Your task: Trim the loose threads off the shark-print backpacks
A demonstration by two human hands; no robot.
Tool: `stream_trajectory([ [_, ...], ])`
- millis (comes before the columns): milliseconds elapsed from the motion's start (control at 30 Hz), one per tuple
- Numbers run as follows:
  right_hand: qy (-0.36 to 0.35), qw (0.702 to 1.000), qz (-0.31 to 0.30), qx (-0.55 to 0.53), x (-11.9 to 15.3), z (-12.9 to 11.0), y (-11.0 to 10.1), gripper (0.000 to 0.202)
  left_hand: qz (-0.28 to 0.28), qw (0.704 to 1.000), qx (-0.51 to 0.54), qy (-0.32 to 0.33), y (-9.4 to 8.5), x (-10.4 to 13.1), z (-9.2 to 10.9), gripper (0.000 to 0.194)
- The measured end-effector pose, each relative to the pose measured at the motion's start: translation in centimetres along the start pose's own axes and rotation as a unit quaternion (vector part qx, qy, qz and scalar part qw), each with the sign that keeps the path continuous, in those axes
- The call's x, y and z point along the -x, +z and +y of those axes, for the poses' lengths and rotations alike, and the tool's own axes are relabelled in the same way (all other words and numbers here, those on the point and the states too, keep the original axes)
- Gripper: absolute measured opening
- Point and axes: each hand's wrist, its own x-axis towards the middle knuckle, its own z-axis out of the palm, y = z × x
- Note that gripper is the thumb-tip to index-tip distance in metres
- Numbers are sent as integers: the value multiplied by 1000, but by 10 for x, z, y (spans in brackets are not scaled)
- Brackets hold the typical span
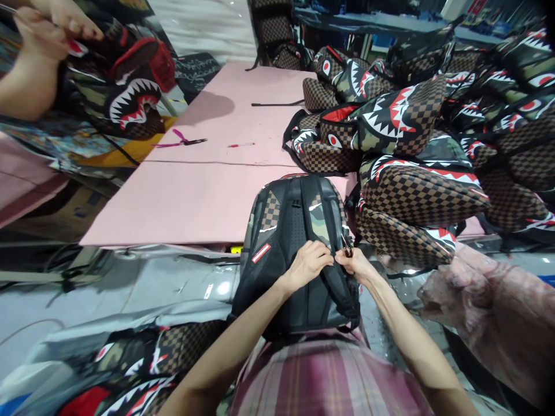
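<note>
Directly below the camera, a black backpack (pixel 289 254) lay back-side up, its lower end against the person's plaid-clad lap and its top end resting on the near edge of the pink table (pixel 191 196). Both hands met over its right shoulder strap (pixel 336 283). The left hand (pixel 309 263) was curled over the strap with the fingers pressed together around it, while the right hand (pixel 356 263) sat just beside it, thumb and forefinger pinching a small dark tool (pixel 347 245) — possibly snips, though it was too small to tell. The two hands were touching or nearly so at the knuckles.

To the right, a pile of shark-mouth backpacks (pixel 411 150) in brown checker and camouflage rose against the black one and spread away along the table's far side. On the bare pink surface lay a pair of pink-handled scissors (pixel 184 140) and, near them, a red pen (pixel 240 145), both well apart from the hands. At the upper left another person's hand (pixel 47 29) held up a shark-mouth backpack (pixel 130 86) — its fingers gripped the top edge. More such bags (pixel 139 370) lay low at the left, beside the lap.
</note>
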Motion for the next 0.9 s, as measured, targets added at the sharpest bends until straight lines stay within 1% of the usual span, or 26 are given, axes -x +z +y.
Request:
stream_trajectory([
  [33,-3,1000,-6,2,0,0,0,48,1,1000,4,0,0,0,1,19],
  [67,-7,1000,-10,3,0,0,-1,47,17,1000,16,-17,1,0,1,19],
  [100,-10,1000,-12,2,1,-1,-1,46,44,997,35,-50,2,1,2,20],
  [133,-10,1000,-9,-1,2,-1,-1,46,78,990,63,-97,4,3,2,21],
  [167,-8,1000,-5,-5,3,-2,-2,47,113,976,98,-161,5,5,1,22],
  [200,-6,1000,-1,-9,4,-3,-3,48,142,951,137,-237,6,7,0,22],
  [233,-3,1000,2,-13,4,-4,-4,49,165,918,173,-316,7,9,0,21],
  [300,-1,1000,1,-16,4,-4,-5,52,181,841,240,-450,6,13,1,21],
  [333,-4,1000,-2,-18,3,-3,-6,53,177,803,280,-496,5,15,4,22],
  [367,-7,1000,-7,-17,1,-2,-6,53,164,767,330,-525,4,16,8,24],
  [433,-12,1000,-10,-1,0,1,-5,52,114,699,451,-543,2,16,17,32],
  [467,-17,1000,-1,12,0,2,-4,50,90,669,502,-540,1,15,22,35],
  [500,-35,999,20,32,2,3,-2,49,75,652,534,-533,1,14,27,37],
  [533,-71,994,53,65,6,3,0,46,70,649,544,-527,2,12,30,36],
  [567,-125,981,97,113,11,3,2,44,76,654,538,-526,3,10,32,34],
  [600,-189,956,141,174,17,3,5,40,89,662,523,-529,4,8,33,32],
  [633,-249,920,176,244,23,3,8,35,103,667,507,-536,6,7,33,30],
  [667,-294,879,200,319,29,3,11,30,113,669,496,-542,7,6,33,27],
  [700,-315,838,212,391,35,4,13,25,121,666,493,-547,9,5,33,24],
  [733,-316,806,217,451,39,6,16,21,131,661,492,-552,10,4,33,21],
  [800,-294,763,218,534,42,11,21,16,143,651,489,-562,13,4,32,16],
  [833,-285,748,219,558,42,13,23,16,146,651,486,-565,15,5,32,15],
  [867,-282,740,218,571,41,15,25,18,146,652,483,-566,16,6,32,15],
  [900,-283,741,211,572,39,16,26,20,143,656,481,-564,18,8,31,15],
])
